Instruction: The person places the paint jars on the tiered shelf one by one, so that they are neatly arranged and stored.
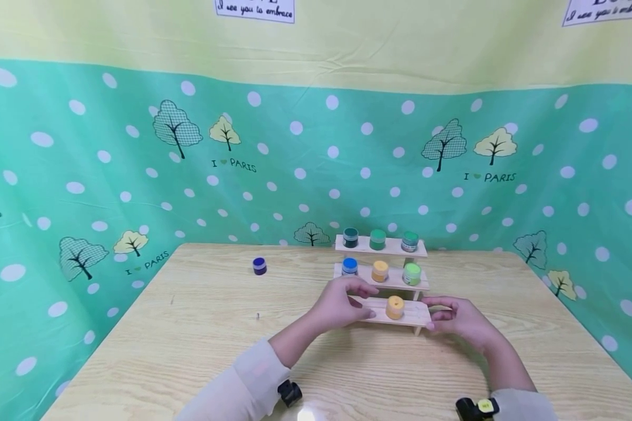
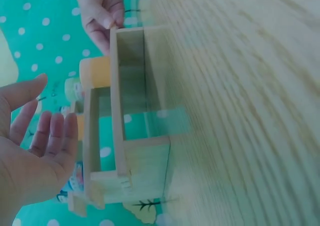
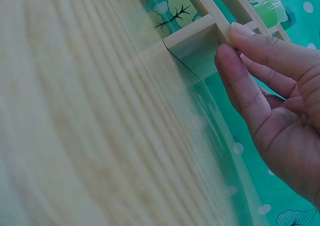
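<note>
A three-tier wooden display rack stands toward the back of the table, right of centre. My right hand pinches the right end of its lowest tier between thumb and fingers, as the right wrist view also shows. Over the left part of that tier is my left hand, thumb and fingers spread apart with nothing between them. An orange paint jar sits on the lowest tier between the hands. Along the middle tier are a blue jar, a yellow-orange jar and a light green jar.
Three green jars, one a dark green jar, line the top tier. A purple jar stands alone on the wooden table, left of the rack. Behind the table hangs a green dotted curtain.
</note>
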`<state>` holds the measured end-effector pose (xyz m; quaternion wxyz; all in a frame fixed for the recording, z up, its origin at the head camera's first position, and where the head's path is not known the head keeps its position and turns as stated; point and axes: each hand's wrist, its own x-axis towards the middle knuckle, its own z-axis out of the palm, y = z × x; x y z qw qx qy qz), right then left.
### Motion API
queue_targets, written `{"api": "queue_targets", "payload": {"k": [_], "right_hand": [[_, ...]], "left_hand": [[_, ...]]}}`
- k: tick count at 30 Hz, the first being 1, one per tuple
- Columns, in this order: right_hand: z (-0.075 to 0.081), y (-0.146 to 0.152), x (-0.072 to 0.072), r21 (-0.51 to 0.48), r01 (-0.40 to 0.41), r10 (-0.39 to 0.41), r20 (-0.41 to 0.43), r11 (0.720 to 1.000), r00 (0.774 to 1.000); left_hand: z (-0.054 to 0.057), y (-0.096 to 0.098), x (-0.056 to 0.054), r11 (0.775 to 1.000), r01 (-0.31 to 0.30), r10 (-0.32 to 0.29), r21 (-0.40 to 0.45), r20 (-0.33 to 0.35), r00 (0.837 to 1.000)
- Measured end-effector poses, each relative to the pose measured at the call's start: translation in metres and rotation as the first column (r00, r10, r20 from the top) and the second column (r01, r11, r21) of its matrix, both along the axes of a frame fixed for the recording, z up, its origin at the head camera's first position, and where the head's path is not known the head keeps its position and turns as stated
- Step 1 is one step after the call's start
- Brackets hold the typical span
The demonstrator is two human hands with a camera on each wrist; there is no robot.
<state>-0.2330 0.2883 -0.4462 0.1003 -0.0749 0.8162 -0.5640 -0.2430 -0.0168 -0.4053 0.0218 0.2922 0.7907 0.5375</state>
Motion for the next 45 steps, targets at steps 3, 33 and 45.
{"api": "queue_targets", "payload": {"k": [3, 33, 45], "right_hand": [[0.001, -0.001, 0.000, 0.000, 0.008, -0.008, 0.006, 1.000, 1.000], [0.000, -0.002, 0.000, 0.014, 0.021, -0.021, 0.020, 1.000, 1.000], [0.000, -0.002, 0.000, 0.019, 0.029, -0.029, 0.023, 0.999, 0.999]], "left_hand": [[0.002, -0.006, 0.001, 1.000, 0.023, -0.023, -0.014, 0.002, 1.000], [0.014, -0.084, 0.001, 0.987, -0.087, 0.088, 0.139, -0.002, 0.996], [0.013, -0.113, -0.007, 0.969, -0.187, 0.185, 0.164, 0.031, 0.982]]}}
